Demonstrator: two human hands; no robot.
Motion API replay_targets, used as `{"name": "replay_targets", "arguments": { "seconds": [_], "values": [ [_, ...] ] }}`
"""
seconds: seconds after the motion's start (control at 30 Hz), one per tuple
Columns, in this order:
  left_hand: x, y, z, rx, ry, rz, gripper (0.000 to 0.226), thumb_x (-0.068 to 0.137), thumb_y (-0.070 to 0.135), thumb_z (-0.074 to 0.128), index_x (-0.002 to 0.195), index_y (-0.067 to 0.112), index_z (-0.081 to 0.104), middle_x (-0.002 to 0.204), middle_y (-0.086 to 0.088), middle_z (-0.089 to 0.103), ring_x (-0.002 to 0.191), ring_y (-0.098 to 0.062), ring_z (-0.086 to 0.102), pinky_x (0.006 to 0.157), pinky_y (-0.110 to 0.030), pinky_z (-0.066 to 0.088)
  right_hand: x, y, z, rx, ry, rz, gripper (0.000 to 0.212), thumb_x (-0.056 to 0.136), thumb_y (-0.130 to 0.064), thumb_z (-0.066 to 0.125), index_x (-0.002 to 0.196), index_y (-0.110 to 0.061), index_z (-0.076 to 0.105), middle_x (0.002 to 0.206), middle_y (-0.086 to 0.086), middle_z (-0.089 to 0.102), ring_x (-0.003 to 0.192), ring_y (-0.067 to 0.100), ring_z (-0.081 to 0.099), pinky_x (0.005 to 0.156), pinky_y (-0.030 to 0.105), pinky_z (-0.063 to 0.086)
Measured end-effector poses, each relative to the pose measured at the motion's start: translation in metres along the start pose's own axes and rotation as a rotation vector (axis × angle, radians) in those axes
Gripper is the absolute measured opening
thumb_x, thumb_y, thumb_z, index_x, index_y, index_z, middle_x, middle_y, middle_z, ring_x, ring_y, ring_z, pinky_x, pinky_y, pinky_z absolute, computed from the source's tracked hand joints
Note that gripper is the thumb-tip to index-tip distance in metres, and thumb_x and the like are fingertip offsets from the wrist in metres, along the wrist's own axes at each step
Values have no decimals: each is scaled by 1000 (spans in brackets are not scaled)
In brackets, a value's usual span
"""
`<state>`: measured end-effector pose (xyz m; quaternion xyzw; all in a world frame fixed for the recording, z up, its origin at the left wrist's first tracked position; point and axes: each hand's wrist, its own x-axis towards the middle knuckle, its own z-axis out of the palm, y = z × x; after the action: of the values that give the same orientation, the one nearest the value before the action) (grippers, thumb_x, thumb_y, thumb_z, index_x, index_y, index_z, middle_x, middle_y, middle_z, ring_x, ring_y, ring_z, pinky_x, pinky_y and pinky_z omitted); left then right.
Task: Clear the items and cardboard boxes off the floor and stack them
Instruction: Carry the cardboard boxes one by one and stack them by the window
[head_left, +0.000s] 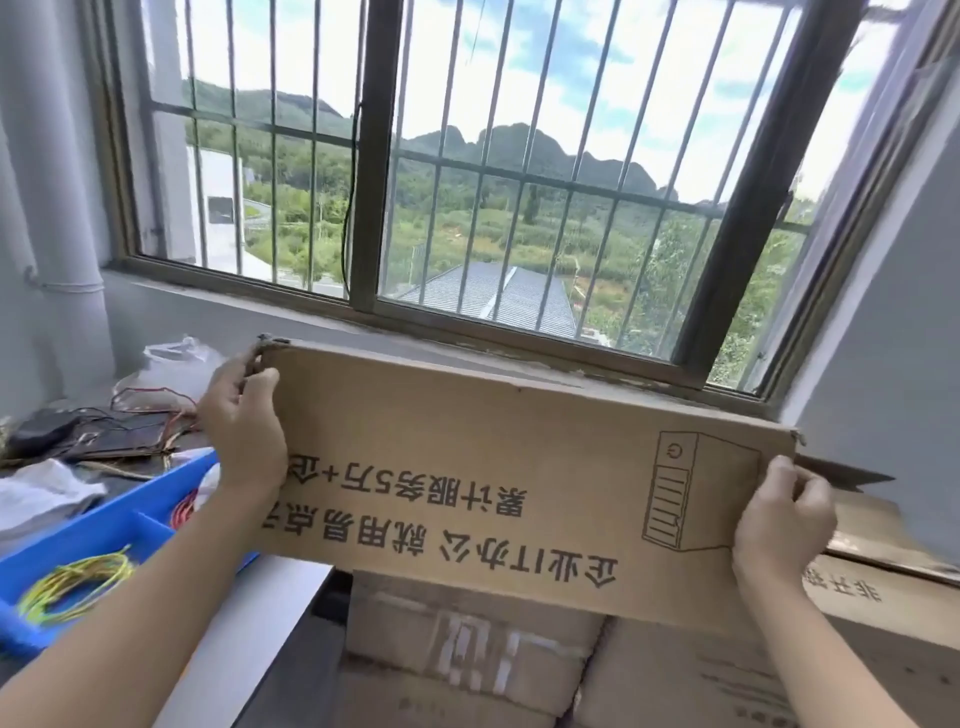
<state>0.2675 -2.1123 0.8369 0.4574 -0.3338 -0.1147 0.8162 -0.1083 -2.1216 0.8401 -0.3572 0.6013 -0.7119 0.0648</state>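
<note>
A long flattened cardboard box (519, 467) with upside-down black print and a drawing of a computer tower is held up in front of the window. My left hand (244, 423) grips its left edge near the top corner. At the lower right corner, my right hand (779, 519) grips the box's right edge. Below it lie stacked cardboard boxes (467, 649), one of them taped, and another printed box (883, 597) sits at the right.
A blue compartment tray (119, 525) with coils of yellow-green and red wire sits at the left. Behind it are black electronics with wires (104, 431), grey cloth and a white plastic bag (176, 364). A barred window (467, 182) and sill run across the back.
</note>
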Motion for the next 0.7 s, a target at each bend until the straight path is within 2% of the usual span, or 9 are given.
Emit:
{"name": "replay_targets", "arguments": {
  "seconds": [0.1, 0.17, 0.2, 0.27, 0.33, 0.37, 0.47, 0.57, 0.7],
  "values": [
    [21, -29, 37, -15, 25, 27, 33, 89, 4, 44, 119, 11, 55, 91, 6, 58, 74, 18, 53, 74, -1, 37, 28, 24, 44, 8, 4, 21, 40, 88, -34, 42, 106, 0, 55, 101, 15, 55, 95, 26, 50, 81, 35, 35],
    [33, -51, 62, -30, 62, 10, 35, 91, 9, 41, 118, -3, 58, 86, 6, 62, 71, 17, 52, 71, -1, 36, 46, 42, 74, 6, 10, 23, 50, 81, -40, 38, 105, 1, 56, 101, 17, 56, 101, 32, 52, 86, 39, 38],
    [40, -62, 73, -26, 82, -6, 39, 90, 17, 40, 115, -4, 61, 75, 16, 63, 69, 15, 52, 71, -4, 37, 55, 50, 87, 5, 5, 25, 50, 80, -41, 36, 103, -1, 55, 100, 15, 55, 102, 32, 53, 86, 39, 37],
    [54, -85, 94, -47, 127, -71, 41, 83, 39, 41, 97, 16, 72, 63, 22, 63, 70, 7, 51, 73, -18, 40, 72, 67, 112, 6, -9, 35, 44, 85, -37, 38, 103, 0, 54, 98, 11, 51, 95, 26, 50, 79, 34, 34],
    [68, -109, 111, -102, 174, -160, 41, 73, 54, 37, 67, 37, 74, 57, 21, 62, 67, 0, 49, 66, -20, 40, 84, 82, 132, 9, -14, 48, 44, 88, -34, 38, 106, 4, 53, 96, 11, 50, 90, 20, 45, 77, 29, 29],
    [74, -123, 118, -124, 176, -189, 45, 75, 55, 33, 63, 38, 73, 56, 19, 62, 65, -2, 49, 61, -19, 39, 87, 90, 141, 5, -11, 56, 48, 86, -36, 37, 106, 5, 53, 95, 11, 51, 90, 21, 45, 76, 30, 29],
    [84, -165, 135, -101, 127, -228, 56, 89, 50, 19, 74, 28, 68, 61, 14, 60, 66, -8, 48, 60, -22, 36, 93, 113, 167, -41, 28, 98, 56, 80, -40, 31, 102, 6, 53, 99, 21, 56, 96, 32, 52, 79, 38, 35],
    [94, -196, 148, -58, 102, -244, 40, 78, 52, 27, 75, 28, 59, 74, 5, 55, 65, -7, 47, 60, -21, 36, 91, 134, 191, -81, 56, 103, 55, 81, -38, 31, 104, 7, 52, 110, 27, 57, 104, 37, 53, 85, 39, 37],
    [101, -241, 157, 71, 62, -261, 28, 79, 50, 30, 67, 27, 42, 70, 6, 41, 65, -6, 38, 72, -31, 32, 77, 163, 210, -132, 69, 143, 60, 77, -37, 27, 112, 9, 46, 117, 29, 52, 108, 39, 49, 88, 40, 35]
  ]
}}
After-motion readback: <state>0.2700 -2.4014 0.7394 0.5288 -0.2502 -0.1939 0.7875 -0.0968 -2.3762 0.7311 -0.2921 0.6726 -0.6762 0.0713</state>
